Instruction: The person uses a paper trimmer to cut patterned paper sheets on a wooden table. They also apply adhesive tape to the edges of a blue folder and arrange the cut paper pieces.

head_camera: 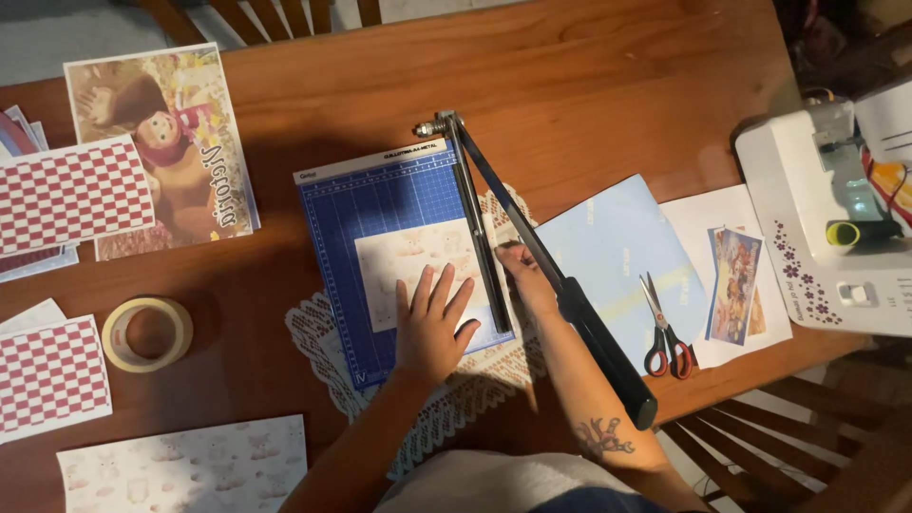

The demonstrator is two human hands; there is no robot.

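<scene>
left hand: I had it flat, fingers spread, pinning the paper on the cutter
right hand: pinched the paper's edge beside the blade arm

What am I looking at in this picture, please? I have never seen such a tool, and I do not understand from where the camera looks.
A head-worn camera looks down at a person's own hands. On the wooden table lies a blue paper cutter with its long blade arm raised. The left hand presses a pale patterned sheet flat; the right hand touches the cutting edge. Nearby: red-handled scissors, a tape roll, checkered papers, a white sewing machine.
</scene>
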